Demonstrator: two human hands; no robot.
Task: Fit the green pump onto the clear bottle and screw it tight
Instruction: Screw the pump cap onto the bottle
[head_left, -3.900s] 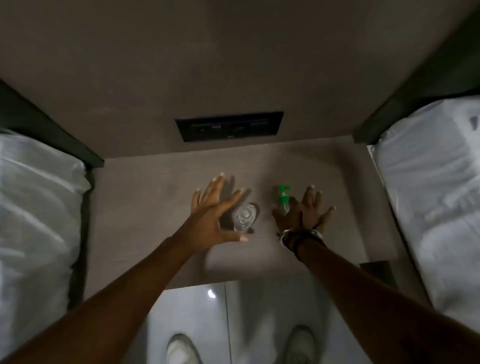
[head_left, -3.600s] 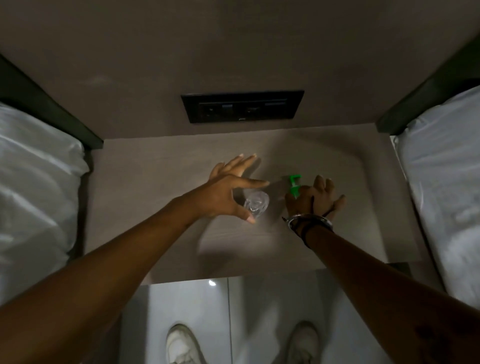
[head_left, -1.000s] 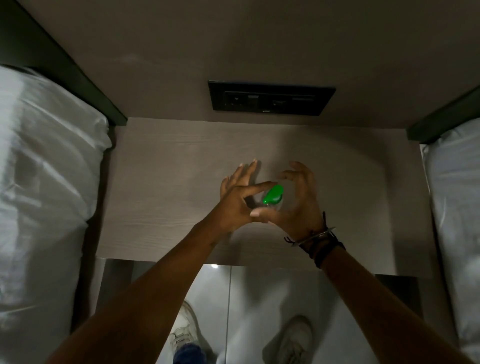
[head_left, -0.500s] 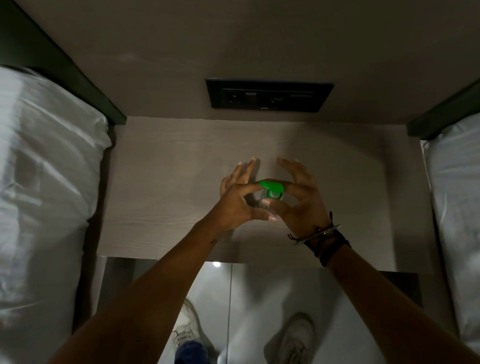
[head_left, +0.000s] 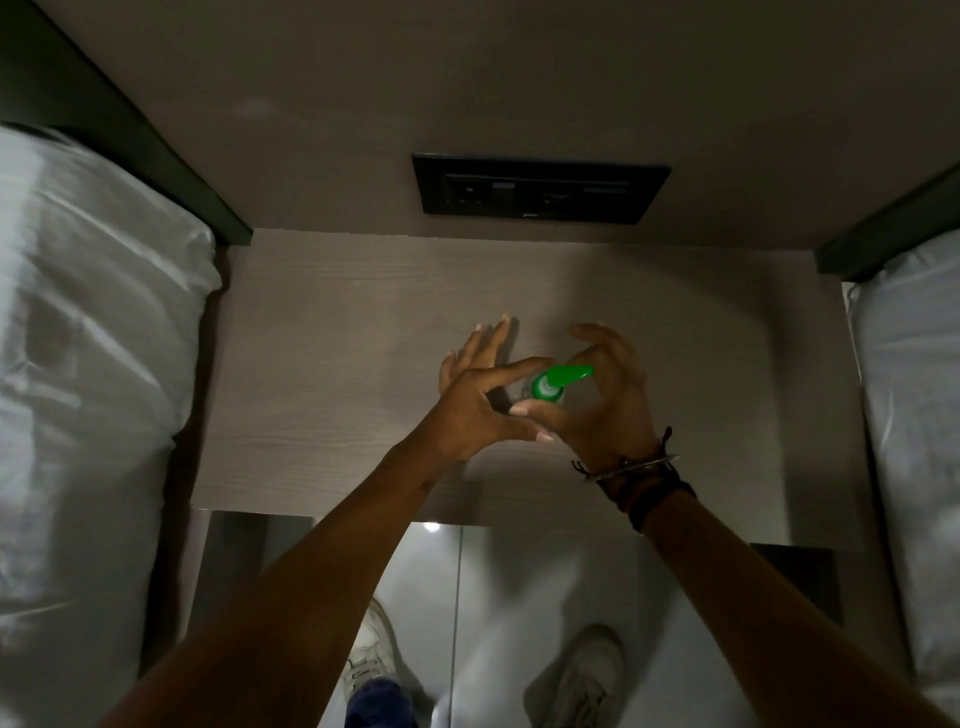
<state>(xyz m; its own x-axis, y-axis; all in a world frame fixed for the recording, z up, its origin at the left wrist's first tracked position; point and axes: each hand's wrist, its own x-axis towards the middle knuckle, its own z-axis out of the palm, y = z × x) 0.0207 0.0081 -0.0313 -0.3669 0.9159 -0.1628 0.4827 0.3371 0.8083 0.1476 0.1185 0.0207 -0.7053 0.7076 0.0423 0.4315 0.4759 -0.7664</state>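
Green pump (head_left: 555, 383) at frame centre, seated on top of the clear bottle (head_left: 519, 391); nozzle points toward the right of the frame. Only a small part of the bottle shows, just left of and below the pump collar, between the two hands. Whether the bottle base touches the table (head_left: 332, 364) cannot be told; it is hidden by the hands.

Right hand (head_left: 605, 402): fingers curled around the pump, thumb below the collar and index arched over the nozzle, gripping it. Dark bands and a metal bangle (head_left: 636, 475) at the wrist.

Left hand (head_left: 475, 408): thumb and index finger closed on the bottle from the left; the other three fingers extended toward the top of the frame, not touching it.

Table is pale wood grain, centre of frame. Black socket panel (head_left: 540, 195) on the wall above it, upper centre. White bedding at the left edge (head_left: 88, 364) and right edge (head_left: 909, 389). Glossy floor (head_left: 493, 597) and two light shoes (head_left: 582, 680) at the bottom.
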